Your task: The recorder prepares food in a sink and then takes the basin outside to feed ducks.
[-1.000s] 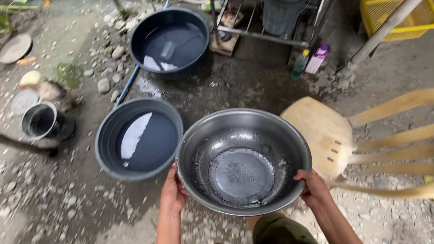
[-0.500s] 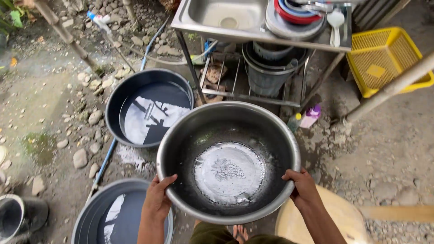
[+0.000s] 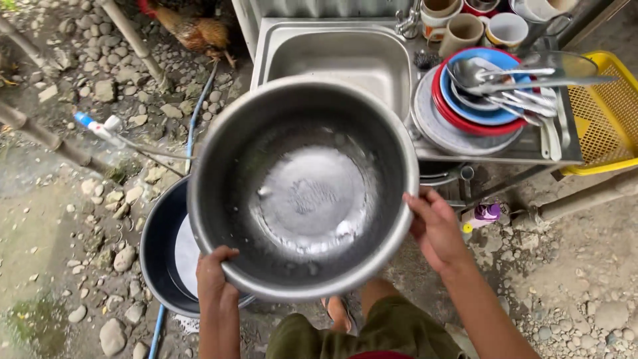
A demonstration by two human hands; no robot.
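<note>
Left hand (image 3: 214, 276) and right hand (image 3: 435, 229) with fingers gripping rim of wet metal basin (image 3: 302, 186), held above gravel ground (image 3: 80, 219), dark tub (image 3: 163, 256) below left fingers, steel sink (image 3: 332, 50) beyond, stacked plates (image 3: 475, 110) and yellow crate (image 3: 608, 116) past right fingers

The steel basin (image 3: 302, 189) is showing grey with a pale embossed centre. The stacked plates (image 3: 468, 106) are showing blue, red and grey; the crate (image 3: 608, 113) is showing yellow, the tub (image 3: 159, 256) dark blue.
</note>
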